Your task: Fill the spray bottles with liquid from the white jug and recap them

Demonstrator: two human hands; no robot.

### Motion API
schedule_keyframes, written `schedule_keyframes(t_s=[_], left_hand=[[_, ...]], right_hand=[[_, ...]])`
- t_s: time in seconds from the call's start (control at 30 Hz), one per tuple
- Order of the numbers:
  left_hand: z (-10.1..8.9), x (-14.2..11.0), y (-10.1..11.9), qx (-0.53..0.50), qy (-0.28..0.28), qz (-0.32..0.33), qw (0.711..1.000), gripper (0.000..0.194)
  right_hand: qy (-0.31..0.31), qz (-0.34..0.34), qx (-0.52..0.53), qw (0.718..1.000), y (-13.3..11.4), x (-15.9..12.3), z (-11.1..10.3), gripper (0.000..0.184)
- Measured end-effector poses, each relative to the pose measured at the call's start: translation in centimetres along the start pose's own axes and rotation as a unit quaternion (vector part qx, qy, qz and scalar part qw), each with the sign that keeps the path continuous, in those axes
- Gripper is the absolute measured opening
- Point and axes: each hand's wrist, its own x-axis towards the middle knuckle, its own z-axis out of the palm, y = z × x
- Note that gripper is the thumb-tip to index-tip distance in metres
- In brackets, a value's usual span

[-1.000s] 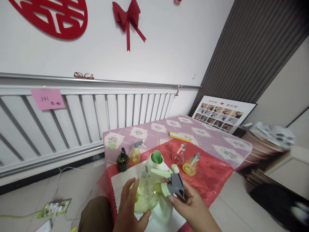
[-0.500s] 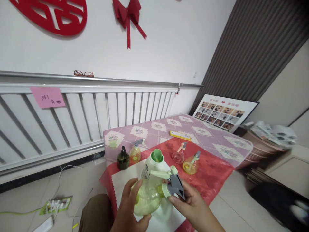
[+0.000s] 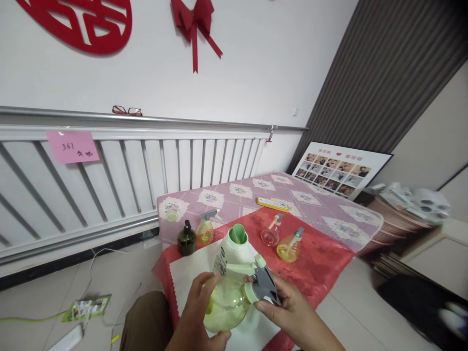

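Note:
A clear yellow-green spray bottle (image 3: 230,304) lies tilted between my hands, its grey and pale green spray head (image 3: 261,285) pointing right. My left hand (image 3: 199,312) wraps the round body from the left, thumb below and fingers above. Around the spray head and collar, the fingers of my right hand (image 3: 287,307) are closed; some fingertips are hidden behind it. Just beyond the bottle stands a white jug (image 3: 234,251) with a green open mouth, partly covered by the spray head.
Left of the jug are a dark green pump bottle (image 3: 186,240) and a yellow spray bottle (image 3: 205,230). To its right stand a pinkish clear spray bottle (image 3: 269,236) and another yellow one (image 3: 288,251). A yellow case (image 3: 272,204) lies behind. A radiator (image 3: 146,165) borders the table.
The spray bottle has tipped slightly, its body a little lower and the spray head turned somewhat in my right hand. Both hands keep hold of it.

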Motion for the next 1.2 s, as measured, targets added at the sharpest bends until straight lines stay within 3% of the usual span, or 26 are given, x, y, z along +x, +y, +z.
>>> schedule_keyframes(t_s=[0.1,0.2,0.4,0.57,0.8,1.03,1.2], left_hand=[[-0.1,0.2,0.2,0.013,-0.001,0.016,1.000,0.103],[0.4,0.0,0.5,0.002,0.034,0.008,0.999,0.102],[2.9,-1.3,0.7,-0.021,0.100,-0.033,0.994,0.097],[4.4,-2.0,0.2,-0.009,0.158,-0.027,0.987,0.093],[4.6,-1.8,-0.2,-0.001,0.181,-0.019,0.983,0.093],[3.5,-1.8,-0.7,0.005,0.118,-0.017,0.993,0.101],[2.9,-1.8,-0.8,-0.070,0.087,-0.043,0.993,0.099]], right_hand=[[-0.001,-0.012,0.008,1.000,-0.2,0.1,0.2,0.036],[0.018,-0.016,0.007,1.000,-0.6,0.3,0.6,0.036],[0.086,0.004,0.033,0.996,-1.6,0.5,1.8,0.046],[0.125,0.019,0.064,0.990,-0.7,0.4,3.7,0.045],[0.169,0.030,0.091,0.981,-0.5,0.7,5.7,0.046],[0.081,0.044,0.115,0.989,-1.0,0.7,3.7,0.047],[0.037,0.037,0.117,0.992,-1.1,0.5,2.3,0.041]])
